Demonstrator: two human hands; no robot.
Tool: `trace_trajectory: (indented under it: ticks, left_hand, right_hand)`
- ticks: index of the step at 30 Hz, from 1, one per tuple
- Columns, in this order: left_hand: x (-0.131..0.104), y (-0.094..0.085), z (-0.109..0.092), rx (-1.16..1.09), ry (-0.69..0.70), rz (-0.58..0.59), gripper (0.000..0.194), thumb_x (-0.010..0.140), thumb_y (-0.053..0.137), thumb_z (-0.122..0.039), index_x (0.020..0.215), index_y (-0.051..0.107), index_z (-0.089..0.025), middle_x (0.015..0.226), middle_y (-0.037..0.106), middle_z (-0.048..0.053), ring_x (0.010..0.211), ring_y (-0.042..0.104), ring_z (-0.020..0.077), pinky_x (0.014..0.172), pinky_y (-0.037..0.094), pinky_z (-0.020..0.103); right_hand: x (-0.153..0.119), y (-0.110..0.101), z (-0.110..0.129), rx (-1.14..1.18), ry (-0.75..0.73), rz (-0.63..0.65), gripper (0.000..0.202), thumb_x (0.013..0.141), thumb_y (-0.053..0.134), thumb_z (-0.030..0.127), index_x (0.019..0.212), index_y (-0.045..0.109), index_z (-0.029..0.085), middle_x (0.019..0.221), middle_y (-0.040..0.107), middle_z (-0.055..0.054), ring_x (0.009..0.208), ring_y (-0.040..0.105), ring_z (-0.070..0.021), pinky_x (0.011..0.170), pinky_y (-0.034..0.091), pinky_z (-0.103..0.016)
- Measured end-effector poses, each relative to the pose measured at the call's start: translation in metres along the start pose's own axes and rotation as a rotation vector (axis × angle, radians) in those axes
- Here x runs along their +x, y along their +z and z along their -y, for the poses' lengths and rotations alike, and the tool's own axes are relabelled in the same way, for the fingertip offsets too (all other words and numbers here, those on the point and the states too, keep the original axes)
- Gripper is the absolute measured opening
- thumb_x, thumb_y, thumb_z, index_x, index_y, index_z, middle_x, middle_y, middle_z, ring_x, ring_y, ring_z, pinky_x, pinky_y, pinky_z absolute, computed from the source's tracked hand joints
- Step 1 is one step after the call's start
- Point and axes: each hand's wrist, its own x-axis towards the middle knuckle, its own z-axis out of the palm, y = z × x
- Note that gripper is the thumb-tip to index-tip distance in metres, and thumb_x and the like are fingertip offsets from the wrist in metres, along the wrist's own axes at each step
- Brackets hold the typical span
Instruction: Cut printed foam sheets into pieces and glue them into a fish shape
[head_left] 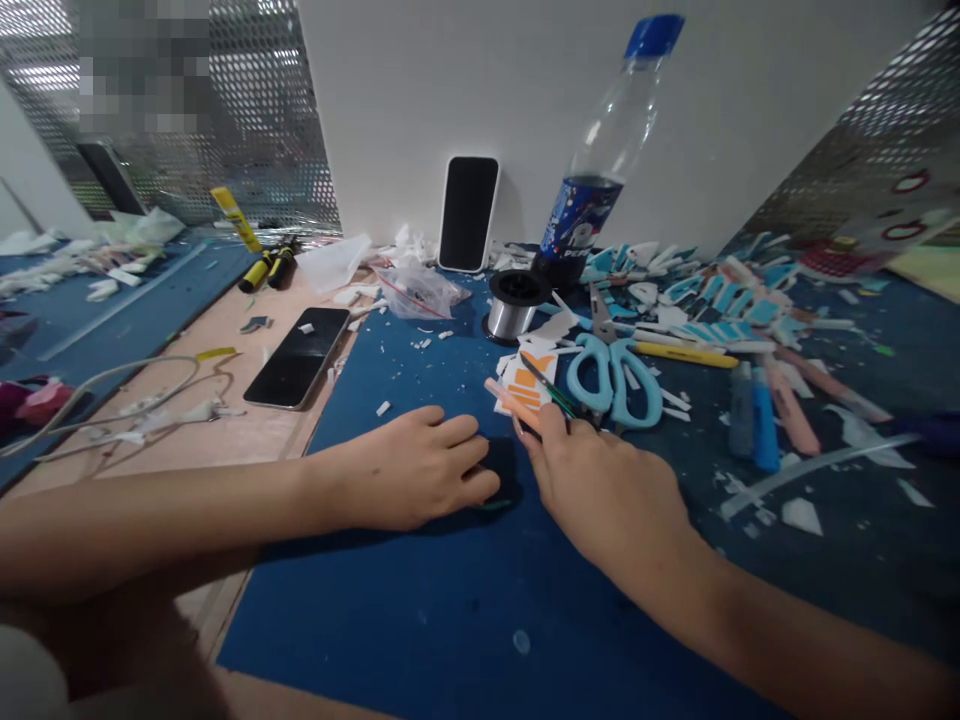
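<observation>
My left hand (420,465) is closed, knuckles up, low over the blue mat (420,610). A thin green sliver (495,505) shows by its fingertips; what the fingers hold is hidden. My right hand (600,480) pinches a slim orange stick-like tool (514,403) between thumb and fingers. Beside it, a dark pointed tool with a green part (547,380) runs under the same fingers; whether it is gripped I cannot tell. Beyond that lies a white card with orange shapes (534,372). Light blue scissors (621,385) rest just past my right knuckles.
A spool of silvery wire (511,318), an upright phone (469,213) and a tall plastic bottle (577,215) stand at the back. Another phone (298,357) lies left. Foam scraps (720,300), a yellow tool (686,354) and a blue marker-like stick (765,420) lie right.
</observation>
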Motion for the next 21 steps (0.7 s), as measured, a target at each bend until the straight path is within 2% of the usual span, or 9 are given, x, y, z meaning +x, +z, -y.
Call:
trace_trajectory:
  ticks: [6,14,17,21]
  left_hand:
    - [-0.0008,-0.0084,-0.0013,0.081,0.042,-0.008,0.005,0.087,0.052,-0.014,0.084,0.054,-0.018,0.077,0.054,0.005,0.076,0.047,0.0205,0.061,0.028,0.034]
    - [0.0,-0.004,0.0008,0.029,0.042,-0.013,0.014,0.092,0.043,-0.014,0.083,0.054,-0.016,0.077,0.055,0.004,0.075,0.047,0.0197,0.062,0.029,0.035]
    - [-0.0005,-0.0044,0.0032,0.066,0.043,-0.047,0.014,0.094,0.041,-0.016,0.09,0.054,-0.017,0.082,0.055,0.005,0.077,0.047,0.0204,0.062,0.028,0.035]
    - [0.0007,-0.006,0.0073,0.077,0.105,-0.029,0.011,0.09,0.049,-0.017,0.098,0.053,-0.023,0.093,0.057,0.004,0.083,0.048,0.0206,0.062,0.028,0.035]
  right_hand:
    - [0.0003,-0.0025,0.0013,0.0,0.023,0.041,0.026,0.097,0.036,0.028,0.094,0.058,0.014,0.064,0.066,-0.009,0.053,0.065,-0.021,0.043,0.012,-0.025]
    - [0.0005,-0.0034,0.0013,0.01,0.032,0.065,0.029,0.097,0.036,0.029,0.097,0.059,0.012,0.069,0.068,-0.01,0.056,0.066,-0.0222,0.042,0.018,-0.025]
    - [0.0019,-0.0048,0.0023,0.013,0.04,0.108,0.027,0.097,0.038,0.028,0.099,0.059,0.012,0.072,0.069,-0.011,0.059,0.067,-0.0225,0.042,0.024,-0.025]
    - [0.0036,-0.005,0.0029,0.012,0.045,0.164,0.028,0.097,0.038,0.03,0.105,0.058,0.012,0.076,0.069,-0.011,0.064,0.068,-0.0236,0.043,0.026,-0.025]
